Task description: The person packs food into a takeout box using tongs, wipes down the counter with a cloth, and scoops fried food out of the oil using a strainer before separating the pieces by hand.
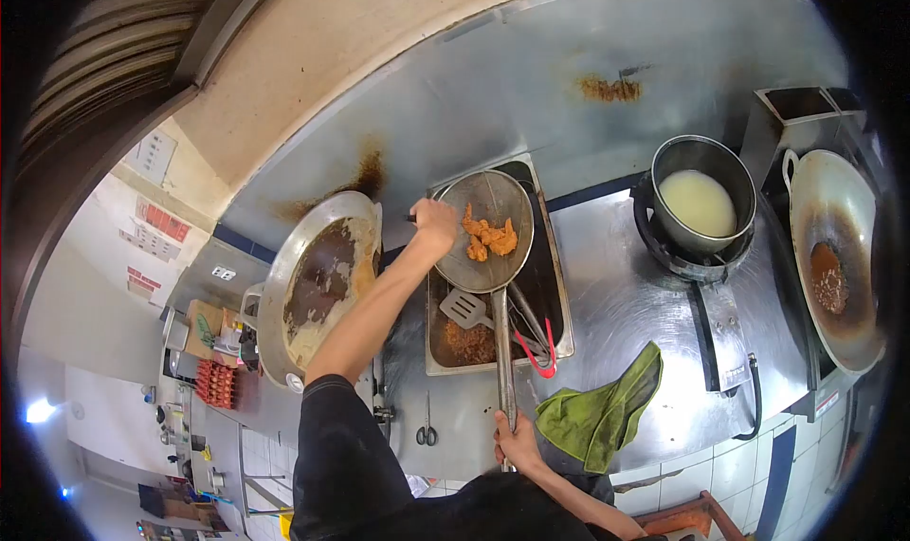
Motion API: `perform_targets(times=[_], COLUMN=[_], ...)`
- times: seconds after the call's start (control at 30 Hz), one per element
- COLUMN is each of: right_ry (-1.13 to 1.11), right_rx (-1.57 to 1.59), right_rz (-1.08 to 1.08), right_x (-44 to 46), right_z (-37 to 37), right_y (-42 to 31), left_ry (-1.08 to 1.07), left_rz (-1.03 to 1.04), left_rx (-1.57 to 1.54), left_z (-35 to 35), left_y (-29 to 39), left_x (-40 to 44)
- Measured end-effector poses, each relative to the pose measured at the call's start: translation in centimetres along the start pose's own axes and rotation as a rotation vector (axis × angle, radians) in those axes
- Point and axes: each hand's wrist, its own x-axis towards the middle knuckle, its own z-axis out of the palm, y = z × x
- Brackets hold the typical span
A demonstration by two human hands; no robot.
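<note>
My right hand (pixel 517 443) is closed around the long metal handle of a round mesh skimmer (pixel 486 274). Several pieces of golden fried food (pixel 491 238) lie on its mesh. At the skimmer's left edge, my left hand (pixel 434 222) is closed on something with a dark handle end poking out; the rest of it is hidden. Beneath the skimmer is a rectangular metal tray (pixel 436 363) with brown crumbs in it. A slotted spatula (pixel 466 308) and red-handled tongs (pixel 538 359) rest in that tray.
To the left stands a large wok of dark, foamy oil (pixel 318 280). Scissors (pixel 427 433) and a green cloth (pixel 607 408) lie on the steel counter. On the right are a pot of pale liquid (pixel 699 204) on a burner and another wok (pixel 844 304).
</note>
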Motion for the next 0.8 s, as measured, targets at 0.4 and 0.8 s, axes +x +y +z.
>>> perform_targets(times=[0.4,0.8], right_ry=[0.023,-0.013], right_rx=[-0.034,0.012], right_rz=[0.016,0.016], right_x=[0.2,0.3], right_z=[0.1,0.0], right_y=[0.1,0.1], left_ry=[0.173,0.076], left_rz=[-0.006,-0.076], left_rx=[0.04,-0.329], left_z=[2.5,7.5], left_y=[3.8,4.5], left_x=[-0.8,-2.3])
